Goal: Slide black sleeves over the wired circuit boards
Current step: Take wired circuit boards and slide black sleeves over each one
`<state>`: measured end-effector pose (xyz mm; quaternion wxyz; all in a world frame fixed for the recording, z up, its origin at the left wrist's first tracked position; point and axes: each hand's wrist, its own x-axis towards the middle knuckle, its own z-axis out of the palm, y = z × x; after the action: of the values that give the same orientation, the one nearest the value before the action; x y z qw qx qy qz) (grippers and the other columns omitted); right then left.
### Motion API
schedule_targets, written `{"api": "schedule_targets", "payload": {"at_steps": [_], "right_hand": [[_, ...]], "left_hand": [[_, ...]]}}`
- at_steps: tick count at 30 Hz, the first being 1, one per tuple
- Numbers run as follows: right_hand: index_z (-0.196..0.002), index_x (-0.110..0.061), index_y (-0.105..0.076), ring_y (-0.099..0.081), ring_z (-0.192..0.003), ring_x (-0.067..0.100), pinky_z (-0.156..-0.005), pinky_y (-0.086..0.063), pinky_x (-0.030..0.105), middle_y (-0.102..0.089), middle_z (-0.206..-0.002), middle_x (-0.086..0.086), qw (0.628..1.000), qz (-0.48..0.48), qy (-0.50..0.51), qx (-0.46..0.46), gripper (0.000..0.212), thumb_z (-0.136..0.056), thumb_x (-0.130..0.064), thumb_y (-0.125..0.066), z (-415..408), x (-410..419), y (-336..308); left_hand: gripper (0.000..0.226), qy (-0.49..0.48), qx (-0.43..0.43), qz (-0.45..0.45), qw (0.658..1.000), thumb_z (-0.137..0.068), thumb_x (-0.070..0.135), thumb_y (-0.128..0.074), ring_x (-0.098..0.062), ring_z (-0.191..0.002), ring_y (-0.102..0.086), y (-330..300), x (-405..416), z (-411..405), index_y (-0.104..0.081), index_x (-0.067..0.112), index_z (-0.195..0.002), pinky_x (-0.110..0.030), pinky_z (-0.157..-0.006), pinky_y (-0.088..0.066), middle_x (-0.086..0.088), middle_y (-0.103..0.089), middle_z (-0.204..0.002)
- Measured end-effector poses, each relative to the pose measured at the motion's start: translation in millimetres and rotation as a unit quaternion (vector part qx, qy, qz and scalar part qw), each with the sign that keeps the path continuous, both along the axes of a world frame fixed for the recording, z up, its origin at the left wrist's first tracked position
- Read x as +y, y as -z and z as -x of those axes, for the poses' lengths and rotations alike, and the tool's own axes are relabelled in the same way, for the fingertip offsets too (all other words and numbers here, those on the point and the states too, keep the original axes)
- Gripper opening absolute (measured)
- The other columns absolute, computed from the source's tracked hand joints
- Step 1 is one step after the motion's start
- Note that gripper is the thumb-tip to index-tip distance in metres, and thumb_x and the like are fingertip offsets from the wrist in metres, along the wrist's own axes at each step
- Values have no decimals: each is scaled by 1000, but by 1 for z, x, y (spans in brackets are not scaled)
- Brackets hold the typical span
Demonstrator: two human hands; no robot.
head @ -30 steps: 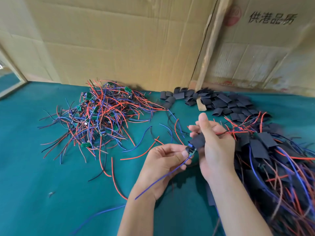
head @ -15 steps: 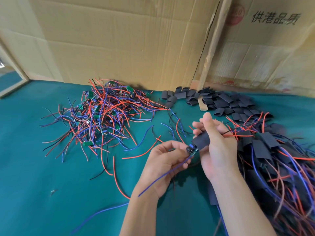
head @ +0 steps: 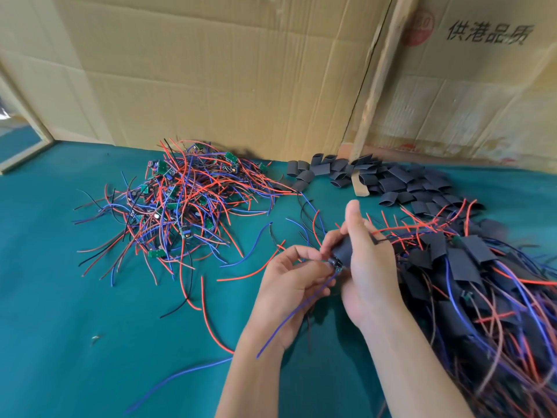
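Right hand (head: 366,267) grips black sleeve (head: 343,250) | left hand (head: 294,277) pinches circuit board (head: 335,263) at sleeve mouth, above green table (head: 60,297) | risk: components snag rim, sleeve buckles, wires strain.

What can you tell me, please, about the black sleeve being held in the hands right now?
The black sleeve is a short, matte, flexible-looking tube, tilted, held above the green table. The right hand grips it, thumb raised. A circuit board protrudes from its lower end, pinched by the left hand. Red wires exit its upper end; a blue wire trails down.
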<state>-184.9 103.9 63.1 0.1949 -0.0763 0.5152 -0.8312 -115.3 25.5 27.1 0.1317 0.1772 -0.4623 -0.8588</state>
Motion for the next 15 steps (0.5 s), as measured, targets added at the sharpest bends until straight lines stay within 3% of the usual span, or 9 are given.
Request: {"api": "schedule_targets", "payload": {"at_steps": [5,8,11,15], "right_hand": [[-71,-17,-50,-62,-51,24,-46,-53,29,-73,-72,18,998,7,4,-67,60,-56,-70,-75,-4,0,-6],[-79,-17,-45,-60,-48,22,-41,-44,24,-76,-76,17,998,-40,9,-53,69,-53,-74,-73,-6,-4,-4],[-79,-19,-46,-47,-40,20,-41,-33,22,-77,-77,15,996,-69,8,-46,69,-55,-78,-71,-7,-7,-1],[-86,-20,-47,-46,-45,21,-44,-31,22,-77,-78,12,993,-88,-3,-73,73,-55,-83,-67,-6,-6,2]], "left_hand": [[25,-20,6,31,999,-69,-1,-69,-19,-54,-56,-1,4,3,-54,10,-86,-23,-50,-47,-11,-64,-66],[27,-27,19,29,999,-71,-3,-70,-19,-54,-56,-1,5,2,-52,9,-87,-24,-50,-46,-10,-63,-65],[27,-39,31,22,999,-68,4,-69,-18,-52,-56,0,5,3,-49,11,-85,-24,-49,-46,-10,-61,-63],[30,-59,20,94,994,-66,10,-69,-17,-48,-50,3,10,6,-48,11,-87,-24,-45,-42,-11,-60,-61]]}}
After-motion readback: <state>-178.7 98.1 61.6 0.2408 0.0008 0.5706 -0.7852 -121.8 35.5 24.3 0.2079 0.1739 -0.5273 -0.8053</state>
